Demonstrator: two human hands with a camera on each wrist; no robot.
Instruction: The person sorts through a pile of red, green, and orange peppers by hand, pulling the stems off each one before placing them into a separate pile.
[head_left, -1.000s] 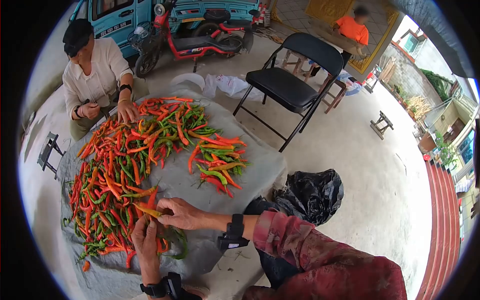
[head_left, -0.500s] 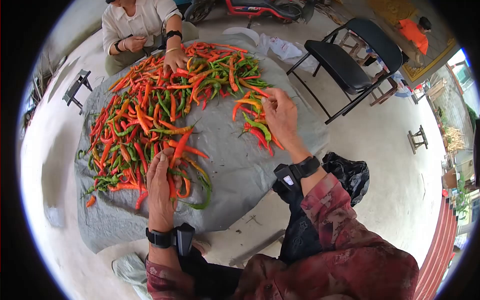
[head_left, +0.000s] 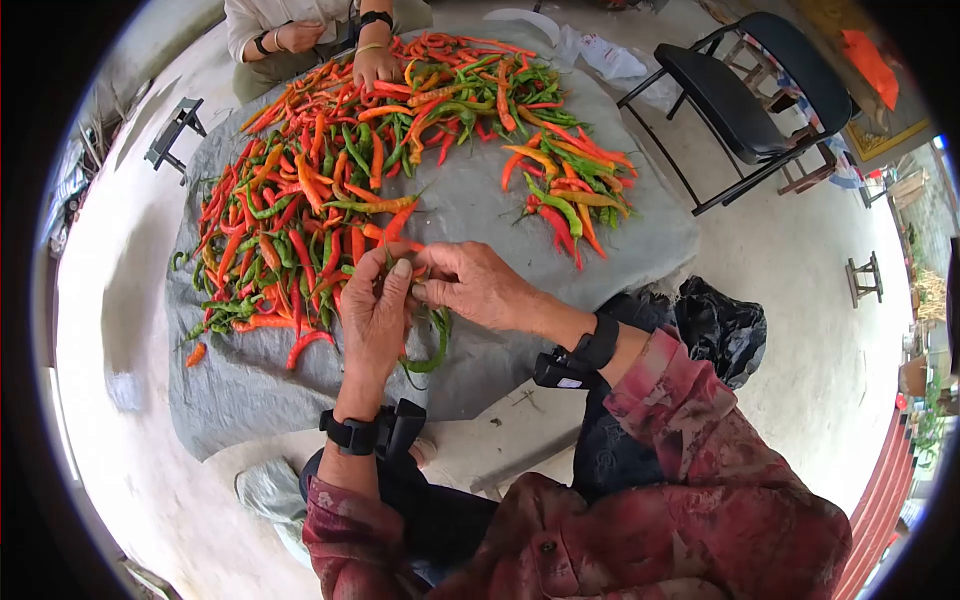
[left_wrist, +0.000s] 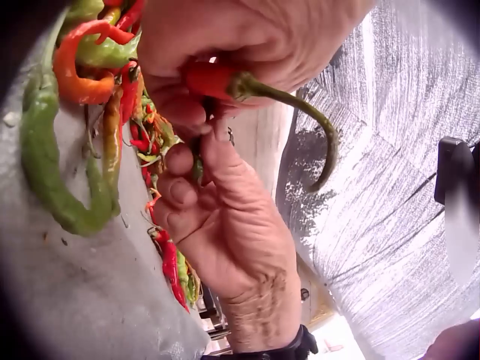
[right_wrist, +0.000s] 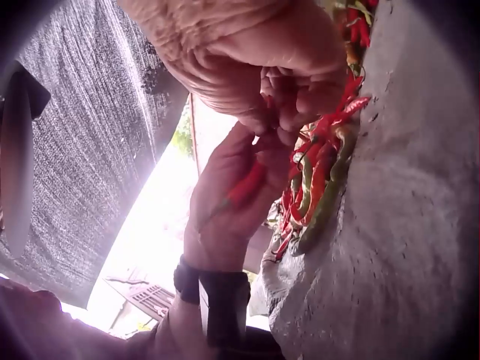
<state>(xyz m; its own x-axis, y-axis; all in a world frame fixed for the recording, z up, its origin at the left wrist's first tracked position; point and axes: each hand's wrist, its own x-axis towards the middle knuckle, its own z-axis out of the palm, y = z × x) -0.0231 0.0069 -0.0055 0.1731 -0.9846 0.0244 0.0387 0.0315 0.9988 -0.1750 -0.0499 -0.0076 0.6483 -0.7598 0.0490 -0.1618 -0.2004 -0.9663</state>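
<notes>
Across the grey sheet point(head_left: 490, 365), beside the large pepper heap point(head_left: 290, 220), the right hand point(head_left: 490, 290) has left the small pile point(head_left: 575, 190) and met the left hand point(head_left: 373, 320). The left's fingers curl round a red pepper point(left_wrist: 212, 80); the right's bend inward, their hold unclear.

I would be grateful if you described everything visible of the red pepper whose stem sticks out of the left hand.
The red pepper looks smooth and glossy, with a paler green cap and a long, thin green stem that curves into a hook. It appears whole where it shows, but its far end is hidden by fingers. The left hand grips it, stem end protruding, above the grey sheet. Whether the right hand also touches it is unclear.
</notes>
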